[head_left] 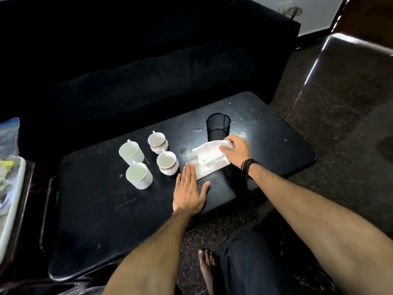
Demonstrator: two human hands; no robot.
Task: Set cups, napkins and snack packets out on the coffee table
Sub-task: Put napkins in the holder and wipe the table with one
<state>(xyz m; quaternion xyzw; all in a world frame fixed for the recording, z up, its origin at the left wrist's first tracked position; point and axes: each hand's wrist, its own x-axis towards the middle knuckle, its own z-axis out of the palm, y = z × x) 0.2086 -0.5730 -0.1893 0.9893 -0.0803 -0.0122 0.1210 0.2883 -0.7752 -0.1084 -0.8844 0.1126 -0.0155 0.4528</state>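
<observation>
Black and glossy, the coffee table has rounded corners and a scuffed top marked with pale specks and dried ring stains. White paper napkins lie in a soft, slightly rumpled stack near the middle, just right of the cups, with the top sheet lifted at its far edge. I count 4 cups, all glazed white ceramic: 2 plain straight-sided mugs, the far mug and the near mug, and 2 rounder, footed teacups with a patterned band, the far teacup and the near teacup. They sit in a loose cluster left of the napkins, none touching. 1 black wire-mesh cylinder stands upright just behind the napkins.

Left hand lies flat, palm down, fingers straight and together, thumb spread wide; its fingertips press the near corner of the napkin stack. Right hand reaches in from the right, wrist wrapped in a dark corded band, thumb and fingers pinching the raised far edge of the top napkin. The 2 hands are apart, 1 at each end of the stack, both forearms bare.

At the far left edge a pale tray holds crinkled clear plastic bags; their contents are too blurred to name. Dark fabric sofa behind the table, shiny brown leather seat at right, speckled stone floor below, with 1 bare foot and a dark trouser leg
</observation>
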